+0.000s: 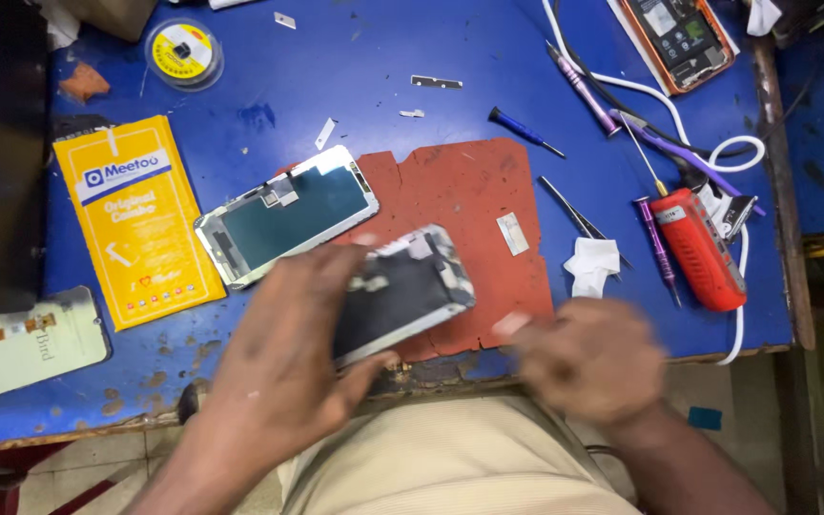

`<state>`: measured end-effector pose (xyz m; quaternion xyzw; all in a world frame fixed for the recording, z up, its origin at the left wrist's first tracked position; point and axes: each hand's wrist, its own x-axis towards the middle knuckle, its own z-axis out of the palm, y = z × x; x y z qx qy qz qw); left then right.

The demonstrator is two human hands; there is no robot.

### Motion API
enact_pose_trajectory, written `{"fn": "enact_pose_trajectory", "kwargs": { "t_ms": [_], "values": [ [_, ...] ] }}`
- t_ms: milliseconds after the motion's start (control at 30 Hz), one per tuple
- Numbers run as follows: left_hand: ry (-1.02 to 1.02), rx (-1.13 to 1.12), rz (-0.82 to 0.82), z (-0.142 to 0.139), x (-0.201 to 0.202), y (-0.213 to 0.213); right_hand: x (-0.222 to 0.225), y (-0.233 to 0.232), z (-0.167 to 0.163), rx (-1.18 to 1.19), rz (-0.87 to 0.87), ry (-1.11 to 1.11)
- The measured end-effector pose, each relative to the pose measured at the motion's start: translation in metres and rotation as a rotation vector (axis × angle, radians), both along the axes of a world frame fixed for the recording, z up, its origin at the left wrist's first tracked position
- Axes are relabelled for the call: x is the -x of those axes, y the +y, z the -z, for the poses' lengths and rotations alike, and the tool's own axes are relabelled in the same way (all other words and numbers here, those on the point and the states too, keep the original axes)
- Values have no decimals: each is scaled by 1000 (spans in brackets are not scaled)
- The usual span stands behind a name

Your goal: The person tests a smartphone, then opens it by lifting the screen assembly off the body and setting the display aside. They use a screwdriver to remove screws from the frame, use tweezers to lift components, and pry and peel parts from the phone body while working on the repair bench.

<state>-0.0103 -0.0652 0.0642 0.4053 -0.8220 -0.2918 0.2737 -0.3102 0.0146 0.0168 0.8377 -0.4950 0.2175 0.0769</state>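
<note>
Both hands sit low in the view, just above the person's beige lap, and both are blurred. Left hand [288,334] grips an opened phone body [402,291] from its left side: the thumb lies under the lower edge, the fingers curl over the upper left corner, and the phone sticks out to the right of them, tilted, with its inner parts facing up. It is held over the front part of a worn red mat [474,205] on the blue table [355,67].

Right hand [588,358] is just to the right of the phone and apart from it, near the table's front edge. Its fingers are drawn together and a small pale piece shows at the fingertips [512,324], but the blur makes it impossible to say whether they pinch it or merely lie beside it.

Just beyond the left hand lies a separate phone screen panel [283,215], face down, partly on the mat's left corner. A yellow package [135,219] lies further left, and a white panel [26,348] at the table's left front. Behind the mat are a small blue screwdriver [525,132], tweezers [574,215] and a crumpled white tissue [591,265]. On the right stand a red tool [698,248], a purple screwdriver [655,248] and a white cable [660,100]. Another opened phone in an orange case [679,38] lies at the far right corner, and a round yellow tape roll [183,52] at the far left
</note>
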Motion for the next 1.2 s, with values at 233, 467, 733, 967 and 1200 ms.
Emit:
{"fn": "enact_pose_trajectory", "kwargs": {
  "t_ms": [233,467,733,967,1200],
  "values": [
    [-31,-48,83,20,26,-6,45,-11,-24,18,550,-758],
    [-5,45,31,38,25,-4,54,-27,-58,-118,634,-339],
    [15,17,31,44,13,-3,32,-33,-51,-165,751,321],
    [23,18,57,46,10,-8,85,0,-6,-181,734,-174],
    [10,0,42,48,11,-9,105,20,5,-160,629,-820]
  ]
}}
